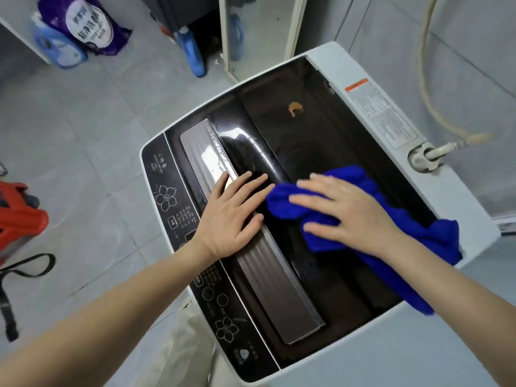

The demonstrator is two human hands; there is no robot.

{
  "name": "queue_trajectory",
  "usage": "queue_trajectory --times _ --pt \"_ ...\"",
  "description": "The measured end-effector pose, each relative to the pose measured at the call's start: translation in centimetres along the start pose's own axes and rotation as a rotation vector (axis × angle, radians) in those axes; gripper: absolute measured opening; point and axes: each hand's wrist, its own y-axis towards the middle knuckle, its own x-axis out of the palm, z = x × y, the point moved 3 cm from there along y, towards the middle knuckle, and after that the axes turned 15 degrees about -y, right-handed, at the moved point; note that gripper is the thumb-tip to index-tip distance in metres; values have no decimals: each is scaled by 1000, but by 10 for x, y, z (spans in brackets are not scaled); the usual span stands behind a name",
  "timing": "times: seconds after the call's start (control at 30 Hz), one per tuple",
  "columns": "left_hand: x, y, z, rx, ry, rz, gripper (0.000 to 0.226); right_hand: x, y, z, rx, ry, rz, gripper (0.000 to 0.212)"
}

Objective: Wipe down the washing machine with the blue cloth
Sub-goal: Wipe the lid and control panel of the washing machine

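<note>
top-loading washing machine (460, 196), white body, dark glossy lid (307, 129) closed, seen from above on a grey tiled floor (83, 121). blue cloth (290, 202) lies bunched on the lid's right half, near the middle, and its tail runs back under the right forearm to the machine's near right edge. right hand (349, 213) lies palm down on top of the cloth, fingers spread and mostly straight, grip apart, pressing rather than clutching; slightly motion-blurred. left hand (231, 219) lies flat, palm down, across the silver handle strip (279, 291) at the front of the lid, fingers straight and pointing toward the cloth, grip apart, holding nothing. left fingertips are just beside the cloth's edge; cannot tell if they touch. brown stain (294, 108) on the far part of the lid, well apart from the cloth. black control panel (173, 196) with flower prints and buttons runs along the machine's front edge, left wrist over it. warning label (382, 113) on the white back rim, with a water inlet fitting (424, 157) next to it and a beige hose (435, 107) rising along the wall. on the floor far left: purple detergent bag (89, 26) beside a blue bottle (55, 48). red object (19, 216) and black strap (16, 275) at the left edge.
</note>
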Motion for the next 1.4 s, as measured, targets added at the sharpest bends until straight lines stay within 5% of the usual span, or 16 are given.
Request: queue_trajectory --times 0.17,0.4,0.57,0.83,1.03,1.4 --pt "-7 0 4 -35 -79 -15 57 -9 63 32 243 -13 19 54" --pt "-59 60 -43 -30 -108 87 57 6 32 8 172 -13 13 53" --pt "-76 137 -62 -7 -58 19 58 -10 56 59 540 110 100 52" --pt "-72 201 -87 63 -45 -145 60 6 31 12 609 -18 87 51" --pt "-69 204 -97 93 -138 -121 59 -3 72 82 956 -25 190 49" --pt "-71 205 -104 51 -366 -51 54 4 82 35 934 -44 86 53"
